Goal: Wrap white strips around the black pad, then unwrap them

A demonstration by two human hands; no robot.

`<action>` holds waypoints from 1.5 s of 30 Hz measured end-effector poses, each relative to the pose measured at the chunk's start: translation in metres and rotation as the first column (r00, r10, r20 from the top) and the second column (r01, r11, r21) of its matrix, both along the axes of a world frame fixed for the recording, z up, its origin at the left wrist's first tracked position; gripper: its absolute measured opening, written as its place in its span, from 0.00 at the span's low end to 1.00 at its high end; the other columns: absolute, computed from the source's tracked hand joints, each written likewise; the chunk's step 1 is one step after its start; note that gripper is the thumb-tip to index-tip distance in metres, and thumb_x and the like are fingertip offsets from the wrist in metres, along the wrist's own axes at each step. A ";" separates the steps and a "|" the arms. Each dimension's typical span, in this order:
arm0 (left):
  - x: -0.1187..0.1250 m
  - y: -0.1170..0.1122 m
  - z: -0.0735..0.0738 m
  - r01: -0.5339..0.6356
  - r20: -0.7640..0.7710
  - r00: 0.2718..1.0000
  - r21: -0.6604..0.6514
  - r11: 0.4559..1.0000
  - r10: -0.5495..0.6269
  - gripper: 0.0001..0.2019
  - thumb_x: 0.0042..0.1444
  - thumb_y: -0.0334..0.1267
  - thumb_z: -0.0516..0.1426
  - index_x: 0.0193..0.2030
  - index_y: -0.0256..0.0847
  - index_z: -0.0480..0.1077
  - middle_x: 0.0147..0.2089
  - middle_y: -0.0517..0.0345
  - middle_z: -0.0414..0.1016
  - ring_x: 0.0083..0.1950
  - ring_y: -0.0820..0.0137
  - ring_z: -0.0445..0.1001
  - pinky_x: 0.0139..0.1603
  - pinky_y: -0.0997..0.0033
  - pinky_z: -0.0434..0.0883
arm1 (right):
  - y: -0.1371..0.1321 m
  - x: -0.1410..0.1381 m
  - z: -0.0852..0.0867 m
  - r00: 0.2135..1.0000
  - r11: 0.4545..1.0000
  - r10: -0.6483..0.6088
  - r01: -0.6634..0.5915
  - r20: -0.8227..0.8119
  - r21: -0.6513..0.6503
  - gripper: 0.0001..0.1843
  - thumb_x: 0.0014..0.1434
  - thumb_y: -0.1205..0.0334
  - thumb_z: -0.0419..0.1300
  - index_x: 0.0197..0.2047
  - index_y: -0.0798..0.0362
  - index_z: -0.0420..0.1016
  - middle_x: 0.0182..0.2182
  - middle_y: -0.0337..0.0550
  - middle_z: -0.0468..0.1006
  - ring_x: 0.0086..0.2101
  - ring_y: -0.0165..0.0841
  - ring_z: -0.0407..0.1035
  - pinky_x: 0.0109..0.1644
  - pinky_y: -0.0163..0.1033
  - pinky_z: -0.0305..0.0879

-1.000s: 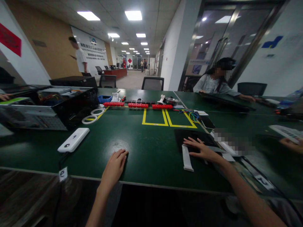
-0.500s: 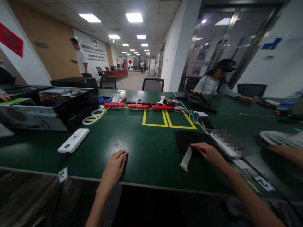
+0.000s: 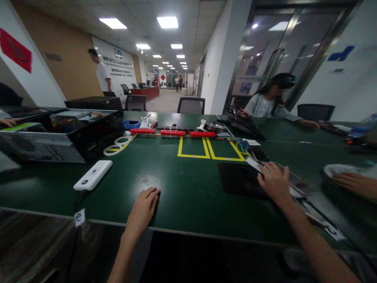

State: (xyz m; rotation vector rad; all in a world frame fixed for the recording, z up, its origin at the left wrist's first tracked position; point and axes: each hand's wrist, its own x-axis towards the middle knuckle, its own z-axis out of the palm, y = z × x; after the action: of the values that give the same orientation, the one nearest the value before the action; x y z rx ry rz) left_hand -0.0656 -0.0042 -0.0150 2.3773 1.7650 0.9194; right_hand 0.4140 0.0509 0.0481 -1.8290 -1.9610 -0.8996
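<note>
My left hand (image 3: 144,206) rests on the green table (image 3: 188,196) near its front edge, fingers lying loosely together with nothing visible in them. My right hand (image 3: 274,182) is over the right edge of a thin black mat (image 3: 238,179), thumb apart from the fingers. A white strip (image 3: 253,163) shows just beyond its fingertips; whether the hand only touches it or pins it down is hard to see. Flat pale items lie partly hidden beneath that hand. A dark phone-like slab (image 3: 259,153) lies just beyond.
A white power bank-like box (image 3: 93,175) with a cable and white tape rolls (image 3: 112,150) are at left, beside an opened computer case (image 3: 64,137). Red strips (image 3: 172,133) line the back. Yellow tape (image 3: 193,156) marks rectangles. Another person's hand (image 3: 355,184) is at right by a white basket.
My right hand has moved away from me and right, from the mat's near edge to its right edge. The pale strip it pinched no longer hangs there. My left hand stays put.
</note>
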 end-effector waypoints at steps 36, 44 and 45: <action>0.001 -0.001 0.000 -0.018 -0.001 1.000 0.017 1.000 0.018 0.16 0.63 0.38 0.47 0.51 0.43 0.71 0.54 0.52 0.73 0.56 0.63 0.69 0.61 0.56 0.61 | 0.041 0.059 -0.023 0.880 0.894 0.085 -0.274 -0.467 -0.355 0.22 0.51 0.53 0.50 0.44 0.54 0.76 0.44 0.52 0.77 0.46 0.45 0.69 0.54 0.52 0.62; 0.001 -0.001 0.002 -0.023 0.023 0.999 0.001 1.000 0.023 0.16 0.63 0.39 0.46 0.51 0.44 0.71 0.54 0.53 0.73 0.56 0.64 0.70 0.61 0.56 0.61 | 0.030 0.046 -0.006 0.612 0.776 -0.116 -0.436 -0.782 -0.456 0.23 0.45 0.47 0.60 0.40 0.54 0.79 0.45 0.51 0.77 0.44 0.45 0.71 0.45 0.45 0.67; 0.001 -0.001 0.001 -0.023 0.022 1.000 0.000 1.000 0.023 0.16 0.63 0.39 0.46 0.51 0.44 0.71 0.54 0.53 0.73 0.56 0.64 0.69 0.61 0.55 0.61 | 0.029 0.042 -0.006 0.577 0.767 -0.116 -0.465 -0.808 -0.442 0.23 0.43 0.48 0.62 0.39 0.54 0.79 0.48 0.52 0.75 0.45 0.45 0.70 0.47 0.45 0.67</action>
State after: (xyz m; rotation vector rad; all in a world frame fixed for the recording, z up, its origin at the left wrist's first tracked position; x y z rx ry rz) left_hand -0.0651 -0.0051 -0.0137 2.3428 1.7876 0.9446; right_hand 0.4563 0.0802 0.0423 -1.7509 -1.8024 0.7171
